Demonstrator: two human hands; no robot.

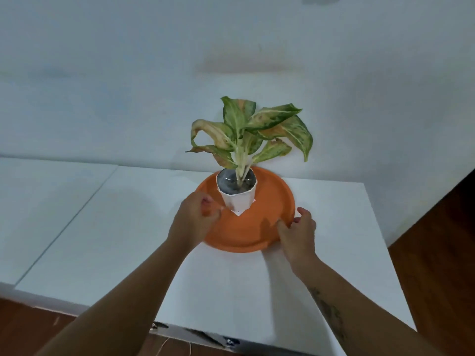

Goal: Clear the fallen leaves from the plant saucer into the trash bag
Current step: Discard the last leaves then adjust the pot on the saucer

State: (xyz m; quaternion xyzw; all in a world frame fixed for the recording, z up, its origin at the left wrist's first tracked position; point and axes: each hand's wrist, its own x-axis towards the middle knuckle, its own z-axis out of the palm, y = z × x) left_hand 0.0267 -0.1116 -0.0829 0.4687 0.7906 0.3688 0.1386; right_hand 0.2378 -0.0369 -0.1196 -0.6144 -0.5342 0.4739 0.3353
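Observation:
An orange round plant saucer (246,232) lies on a white table (231,286). A white pot (237,199) with a green and yellowing plant (246,132) stands in the saucer's far half. My left hand (195,217) grips the saucer's left rim, fingers curled over it. On the right front rim my right hand (298,229) pinches the edge. The bare part of the saucer shows no loose leaves. No trash bag is in view.
The table stands against a pale wall (128,73). A second white surface (46,196) adjoins it on the left. Brown wooden floor (437,253) shows to the right and below the table's front edge.

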